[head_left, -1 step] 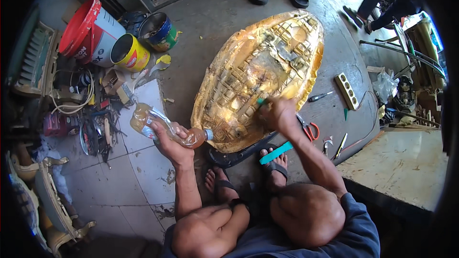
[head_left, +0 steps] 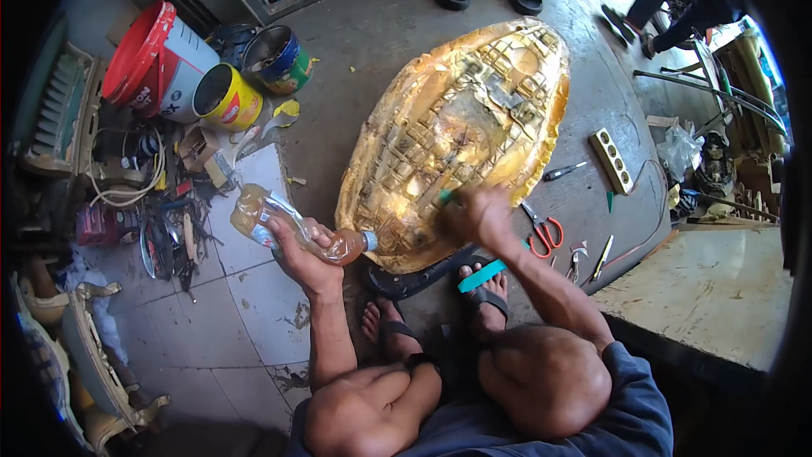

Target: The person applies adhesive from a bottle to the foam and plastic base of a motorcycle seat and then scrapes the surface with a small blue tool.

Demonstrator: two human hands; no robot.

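Observation:
My left hand (head_left: pixel 303 256) is closed around a clear plastic bottle (head_left: pixel 345 247) of amber liquid, tipped on its side with its blue cap at the right. The cap end is over the near left edge of a large yellow foam pad (head_left: pixel 461 127), an oval with a ridged, grid-like face, stained brown in places. A black base (head_left: pixel 406 281) shows under the pad's near end. Over the pad's near right part, my right hand (head_left: pixel 485 217) is closed and blurred, with a small green piece (head_left: pixel 446 195) sticking out from its fingers. The rest of that piece is hidden.
Right of the pad lie orange-handled scissors (head_left: pixel 551 237), a screwdriver (head_left: pixel 565 171), a power strip (head_left: pixel 611 161) and a cutter knife (head_left: pixel 604 257). A teal strip (head_left: pixel 482 276) lies across my right foot. Buckets (head_left: pixel 228 97) and loose tools (head_left: pixel 173 233) stand left. Another person's legs (head_left: pixel 668 8) show far right.
My right hand has shifted a little left and nearer to me over the pad, with the green piece. The left hand still holds the bottle in about the same place.

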